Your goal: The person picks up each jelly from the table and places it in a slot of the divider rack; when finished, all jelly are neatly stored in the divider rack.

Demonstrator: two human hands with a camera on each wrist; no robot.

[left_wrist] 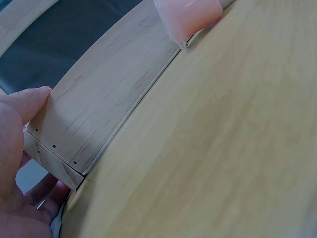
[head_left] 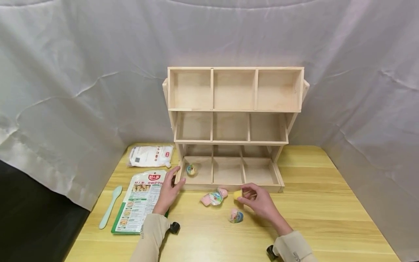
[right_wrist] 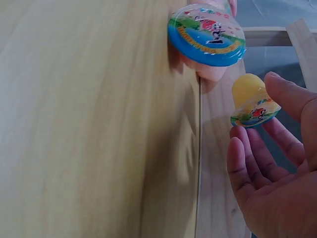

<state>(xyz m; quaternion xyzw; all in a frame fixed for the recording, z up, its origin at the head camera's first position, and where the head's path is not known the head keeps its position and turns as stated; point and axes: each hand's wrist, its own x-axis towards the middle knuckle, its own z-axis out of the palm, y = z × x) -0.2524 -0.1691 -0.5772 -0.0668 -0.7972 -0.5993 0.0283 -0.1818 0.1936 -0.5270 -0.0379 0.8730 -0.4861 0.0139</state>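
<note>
Pinching yellow jelly cup [head_left: 237, 195] betw. thumb and fingertips of R hand [head_left: 258, 202]. Held just L of palm, approx. sideways, w/ dome pointing L and lid toward fingers. Poised just on near side of wood shelf [head_left: 262, 188], in line w/ R part of bottom mid bin [head_left: 227, 171]. Far closer to R hand than to L hand [head_left: 168, 193]. Holding shelf's front L corner w/ latter, incl. thumb on front. Further out, can see other jelly cup [head_left: 191, 170] in bottom L bin [head_left: 204, 174], near L hand, plus pink jelly cup [head_left: 235, 216] on table [head_left: 203, 236], nearer camera.
</note>
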